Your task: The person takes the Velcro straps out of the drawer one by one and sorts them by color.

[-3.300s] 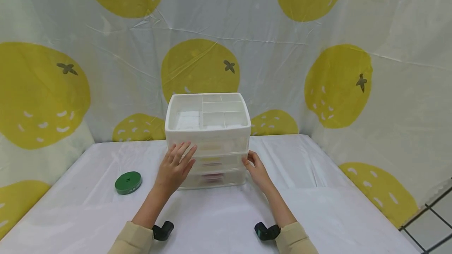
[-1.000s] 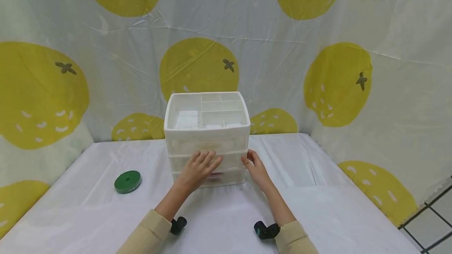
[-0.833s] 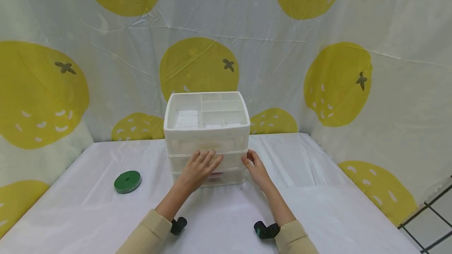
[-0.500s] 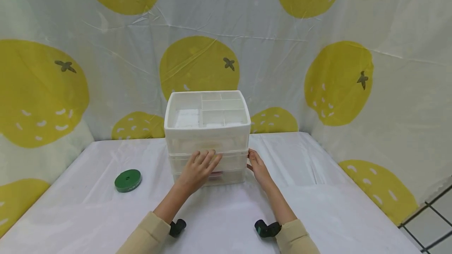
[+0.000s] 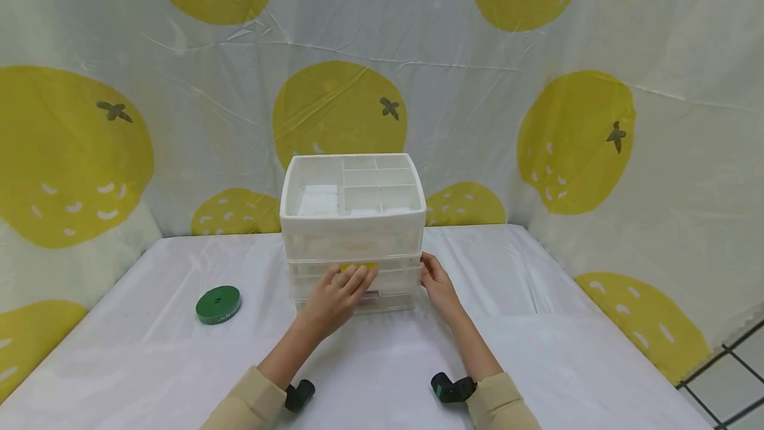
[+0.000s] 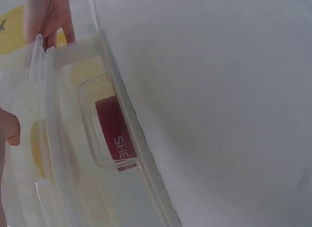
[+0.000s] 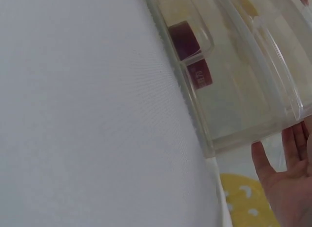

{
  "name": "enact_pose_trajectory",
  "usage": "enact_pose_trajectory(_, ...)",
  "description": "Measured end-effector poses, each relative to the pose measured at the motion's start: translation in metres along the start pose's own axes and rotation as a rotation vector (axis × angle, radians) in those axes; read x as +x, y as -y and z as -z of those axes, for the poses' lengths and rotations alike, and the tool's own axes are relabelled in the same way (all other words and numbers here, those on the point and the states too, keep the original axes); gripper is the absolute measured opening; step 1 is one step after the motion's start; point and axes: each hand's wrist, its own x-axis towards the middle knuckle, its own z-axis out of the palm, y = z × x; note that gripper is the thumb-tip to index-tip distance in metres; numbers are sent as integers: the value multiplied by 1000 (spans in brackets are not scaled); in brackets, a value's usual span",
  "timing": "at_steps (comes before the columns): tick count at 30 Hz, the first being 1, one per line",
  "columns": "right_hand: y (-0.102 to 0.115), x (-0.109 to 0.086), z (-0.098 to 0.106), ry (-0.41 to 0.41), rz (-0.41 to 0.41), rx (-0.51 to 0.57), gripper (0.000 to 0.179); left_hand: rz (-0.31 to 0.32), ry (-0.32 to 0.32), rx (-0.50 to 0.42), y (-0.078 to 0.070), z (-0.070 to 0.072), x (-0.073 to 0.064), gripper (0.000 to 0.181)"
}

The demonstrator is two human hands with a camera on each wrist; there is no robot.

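A white plastic drawer unit (image 5: 352, 234) with clear drawers stands on the table. Its middle drawer (image 5: 395, 279) juts forward slightly, and a yellow thing (image 5: 360, 265) shows inside. My left hand (image 5: 334, 298) holds that drawer's front, fingers hooked at its top edge. In the left wrist view, the thumb (image 6: 12, 129) lies at the drawer's front. My right hand (image 5: 440, 289) touches the unit's right side; in the right wrist view its fingers (image 7: 263, 161) are extended along the side wall. Through the bottom drawer's front shows a dark red roll with white lettering (image 6: 113, 127).
A green roll of tape or ribbon (image 5: 218, 304) lies on the white-covered table (image 5: 382, 377), left of the unit. The unit's top tray (image 5: 382, 181) has several compartments. Behind hangs a white curtain with yellow fruit prints (image 5: 337, 105).
My left hand moved right and down from the unit's upper left to the middle drawer, which has slid forward, revealing the yellow thing. My right hand shifted slightly along the unit's right side.
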Motion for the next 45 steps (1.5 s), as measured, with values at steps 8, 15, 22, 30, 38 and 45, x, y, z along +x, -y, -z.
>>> enact_pose_trajectory(8,0,2,1,-6,4,-21,37,-4,35,-11,-2,9,0,48)
enact_pose_trajectory(15,-4,2,3,-11,23,-55,38,-17,39,-6,-4,17,0,50)
enact_pose_trajectory(22,1,2,6,-2,12,-89,38,-22,80,-19,-5,26,0,50)
enact_pose_trajectory(30,6,2,10,4,-65,-115,34,-6,69,-53,-9,35,-3,48)
enact_pose_trajectory(38,2,2,8,1,-48,-140,33,6,34,-55,-14,41,-3,49)
enact_pose_trajectory(45,2,2,5,-11,-94,-139,35,-2,-7,-26,-16,43,-3,50)
